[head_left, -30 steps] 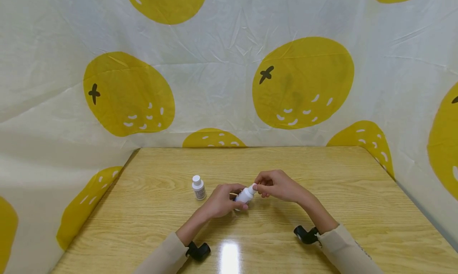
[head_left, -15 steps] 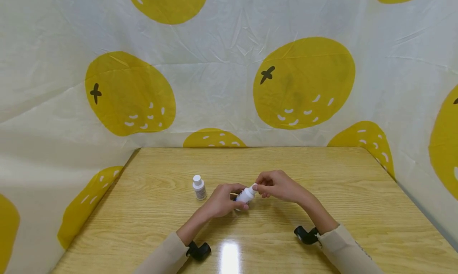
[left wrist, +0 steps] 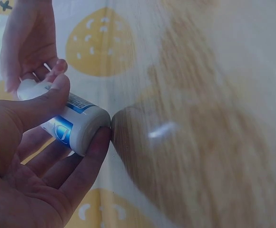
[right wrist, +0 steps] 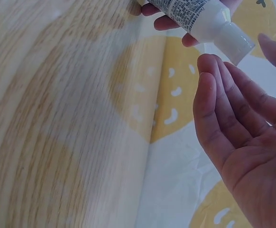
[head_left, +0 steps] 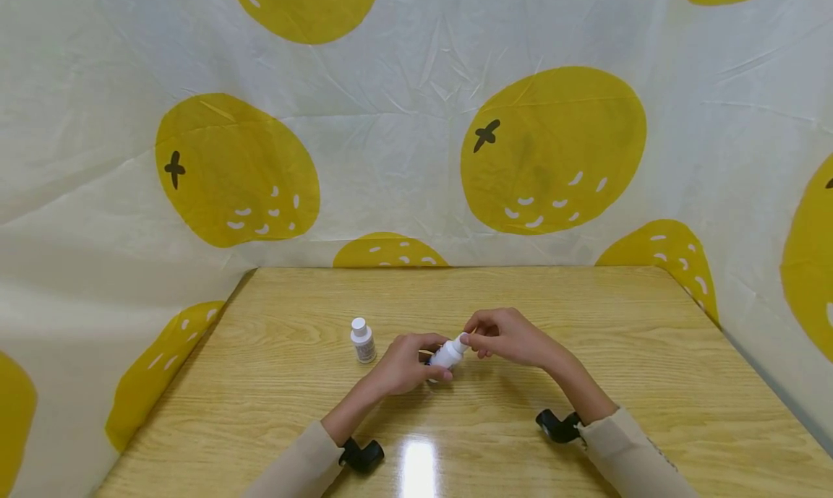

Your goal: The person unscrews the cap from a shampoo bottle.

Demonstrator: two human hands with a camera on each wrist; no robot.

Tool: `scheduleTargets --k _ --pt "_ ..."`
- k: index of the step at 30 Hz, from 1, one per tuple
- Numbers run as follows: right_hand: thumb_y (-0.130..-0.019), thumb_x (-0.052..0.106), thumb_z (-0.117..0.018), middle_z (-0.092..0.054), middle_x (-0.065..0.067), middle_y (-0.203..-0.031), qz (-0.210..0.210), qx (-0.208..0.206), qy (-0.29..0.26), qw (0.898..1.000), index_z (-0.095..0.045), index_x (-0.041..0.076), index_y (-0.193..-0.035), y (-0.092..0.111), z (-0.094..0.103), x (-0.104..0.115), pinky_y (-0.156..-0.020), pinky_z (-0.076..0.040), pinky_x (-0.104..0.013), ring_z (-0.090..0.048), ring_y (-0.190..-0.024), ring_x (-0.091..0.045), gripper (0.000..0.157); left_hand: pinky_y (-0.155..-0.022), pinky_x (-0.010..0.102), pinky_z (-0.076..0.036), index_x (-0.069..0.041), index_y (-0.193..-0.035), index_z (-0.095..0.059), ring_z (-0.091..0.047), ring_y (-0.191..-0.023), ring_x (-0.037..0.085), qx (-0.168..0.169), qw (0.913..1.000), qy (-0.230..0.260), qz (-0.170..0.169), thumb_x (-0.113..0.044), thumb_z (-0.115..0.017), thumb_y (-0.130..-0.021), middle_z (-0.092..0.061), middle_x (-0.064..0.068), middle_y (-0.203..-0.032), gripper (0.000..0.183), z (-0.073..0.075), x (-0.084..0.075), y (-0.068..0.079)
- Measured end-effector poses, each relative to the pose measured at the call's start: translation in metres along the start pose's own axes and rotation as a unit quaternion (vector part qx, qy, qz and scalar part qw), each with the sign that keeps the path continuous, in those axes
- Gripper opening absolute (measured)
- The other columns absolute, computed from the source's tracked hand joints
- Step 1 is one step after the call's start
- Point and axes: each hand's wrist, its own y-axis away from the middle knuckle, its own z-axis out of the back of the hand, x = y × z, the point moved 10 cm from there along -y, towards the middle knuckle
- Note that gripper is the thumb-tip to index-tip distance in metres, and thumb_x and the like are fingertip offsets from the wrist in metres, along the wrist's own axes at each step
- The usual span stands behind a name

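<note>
Within the left grip (head_left: pixel 402 368) leans a capped, opaque white bottle (head_left: pixel 445 355).

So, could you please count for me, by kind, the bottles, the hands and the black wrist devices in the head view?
White bottles: 2
Bare hands: 2
Black wrist devices: 2
Total: 6

Small white bottle (head_left: pixel 363 343) upright on wood-grain table (head_left: pixel 534 288); creased pale cloth (head_left: pixel 390 173) behind, yellow fruit print.
</note>
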Motion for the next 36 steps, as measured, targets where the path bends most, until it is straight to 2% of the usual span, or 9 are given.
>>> scheduleTargets --k 7,20,36 --pt "-0.101 0.027 -0.068 -0.074 -0.019 -0.093 -0.001 0.002 0.002 1.000 -0.072 0.003 -0.104 -0.0002 0.0004 -0.0009 -0.070 -0.064 -0.046 -0.072 -0.078 -0.037 0.024 -0.093 0.030 -0.062 -0.015 -0.126 -0.073 -0.070 -0.113 0.020 0.001 1.0000 -0.004 -0.001 -0.016 -0.085 -0.087 -0.074 0.006 -0.123 0.042 0.0000 -0.0005 0.0002" --pt "-0.101 0.025 -0.069 -0.074 -0.018 -0.091 0.003 0.006 0.000 1.000 -0.071 0.002 -0.107 0.0005 -0.0002 0.0000 -0.069 -0.063 -0.044 -0.071 -0.075 -0.032 0.024 -0.092 0.027 -0.061 -0.017 -0.126 -0.073 -0.070 -0.112 0.017 0.000 1.0000 -0.003 0.009 -0.016 -0.085 -0.086 -0.075 0.003 -0.122 0.042 0.0002 0.0006 -0.0003" --pt "-0.100 0.024 -0.070 -0.074 -0.018 -0.090 0.005 0.009 -0.003 1.000 -0.072 0.003 -0.104 -0.0006 -0.0007 -0.0022 -0.068 -0.064 -0.044 -0.071 -0.074 -0.032 0.021 -0.091 0.031 -0.062 -0.014 -0.123 -0.074 -0.071 -0.110 0.021 -0.004 1.0000 -0.003 0.006 -0.015 -0.086 -0.085 -0.075 0.006 -0.119 0.039 0.0007 0.0000 -0.0012"
